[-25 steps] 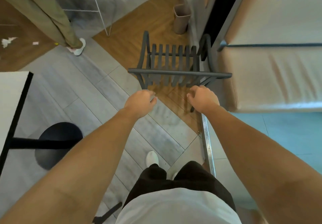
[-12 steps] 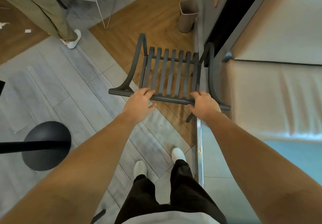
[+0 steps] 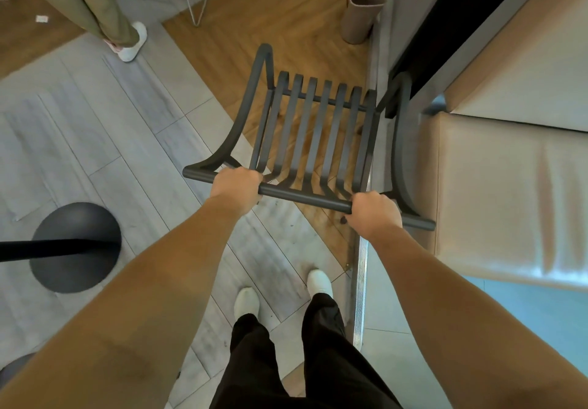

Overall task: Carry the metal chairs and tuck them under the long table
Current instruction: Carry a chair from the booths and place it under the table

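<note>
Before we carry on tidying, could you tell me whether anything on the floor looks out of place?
One small thing: a white scrap, perhaps paper, lies on the wooden floor at far left. Otherwise nothing stands out.

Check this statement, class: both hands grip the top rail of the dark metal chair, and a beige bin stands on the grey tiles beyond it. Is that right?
Not quite. Both the left hand and the right hand do grip the top rail of the metal chair, but the head view shows the beige bin standing on the wood floor, not grey tiles.
</note>
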